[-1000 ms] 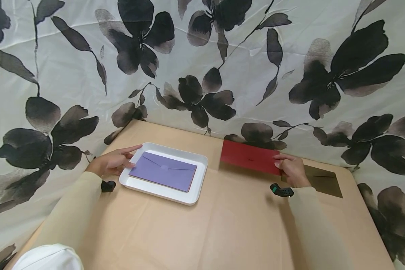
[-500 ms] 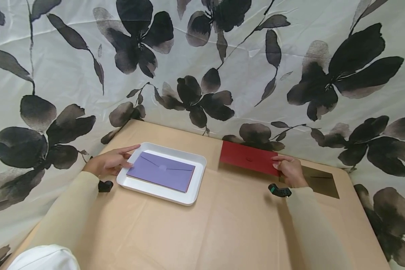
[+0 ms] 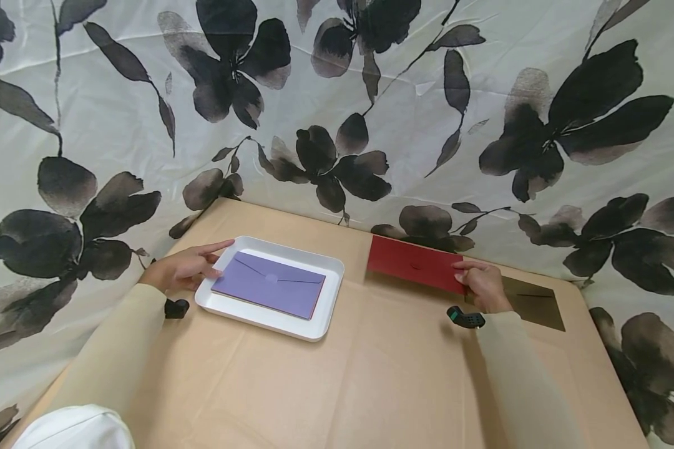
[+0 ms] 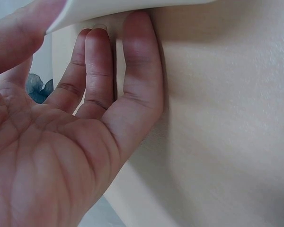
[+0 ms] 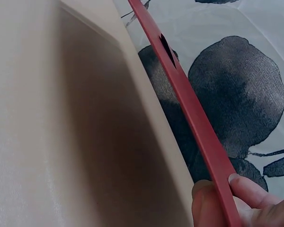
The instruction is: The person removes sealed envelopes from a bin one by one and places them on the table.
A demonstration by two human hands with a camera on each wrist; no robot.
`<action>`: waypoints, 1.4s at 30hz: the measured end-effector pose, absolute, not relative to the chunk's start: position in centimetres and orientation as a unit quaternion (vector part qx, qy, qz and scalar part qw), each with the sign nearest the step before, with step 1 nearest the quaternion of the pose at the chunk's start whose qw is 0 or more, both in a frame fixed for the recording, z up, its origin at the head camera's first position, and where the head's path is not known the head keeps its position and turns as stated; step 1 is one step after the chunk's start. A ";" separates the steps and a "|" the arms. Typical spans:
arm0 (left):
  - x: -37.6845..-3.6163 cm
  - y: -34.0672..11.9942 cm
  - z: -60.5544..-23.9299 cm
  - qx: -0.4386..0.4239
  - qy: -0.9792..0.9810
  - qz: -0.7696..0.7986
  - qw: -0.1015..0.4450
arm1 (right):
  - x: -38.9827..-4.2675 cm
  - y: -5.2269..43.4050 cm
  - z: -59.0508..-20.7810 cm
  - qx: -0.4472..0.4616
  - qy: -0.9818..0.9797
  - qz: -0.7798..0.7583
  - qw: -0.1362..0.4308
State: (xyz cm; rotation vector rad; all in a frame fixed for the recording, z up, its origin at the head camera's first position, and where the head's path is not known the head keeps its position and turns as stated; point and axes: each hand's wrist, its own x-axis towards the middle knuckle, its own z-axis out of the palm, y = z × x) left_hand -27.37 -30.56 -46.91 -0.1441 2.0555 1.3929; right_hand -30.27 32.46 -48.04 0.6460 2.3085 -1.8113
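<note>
A white tray stands on the left half of the table, with a purple envelope lying flap side up in it. Another edge shows just beneath the purple one. My left hand holds the tray's left end, the thumb over the rim and other fingers curled below it, as the left wrist view shows. Between thumb and fingers, my right hand pinches the right end of a red envelope. That envelope is raised off the table, and its shadow falls underneath. A brown-gold envelope lies beyond my right hand, partly covered by it.
Tan covering spreads over the table, whose far edge meets a white floral curtain. Black wrist devices sit at both wrists. A white rounded thing shows at the bottom left corner.
</note>
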 end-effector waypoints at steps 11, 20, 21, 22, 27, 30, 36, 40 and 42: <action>-27.3 -30.7 -47.0 -0.057 0.781 0.533 0.321 | -30.4 32.6 -48.5 0.217 0.770 -0.595 0.074; -27.2 -30.5 -46.9 -0.056 0.775 0.542 0.321 | -30.5 32.9 -49.0 0.216 0.779 -0.583 0.078; -27.2 -30.5 -46.9 -0.056 0.774 0.543 0.321 | -30.5 33.0 -49.0 0.215 0.780 -0.582 0.081; -27.2 -30.5 -47.0 -0.056 0.774 0.543 0.321 | -30.5 33.0 -49.1 0.213 0.781 -0.581 0.083; -27.2 -30.5 -47.1 -0.057 0.774 0.543 0.321 | -30.5 33.2 -49.4 0.206 0.784 -0.579 0.086; -27.2 -30.5 -47.2 -0.054 0.776 0.541 0.320 | -30.6 33.3 -49.5 0.206 0.784 -0.580 0.084; -27.4 -30.6 -47.4 -0.049 0.781 0.535 0.319 | -30.8 33.5 -49.8 0.206 0.783 -0.580 0.087; -27.4 -30.7 -47.4 -0.046 0.784 0.532 0.317 | -31.0 33.5 -49.8 0.206 0.782 -0.581 0.089; -27.5 -30.8 -47.4 -0.046 0.785 0.531 0.316 | -31.1 33.4 -49.8 0.207 0.782 -0.581 0.090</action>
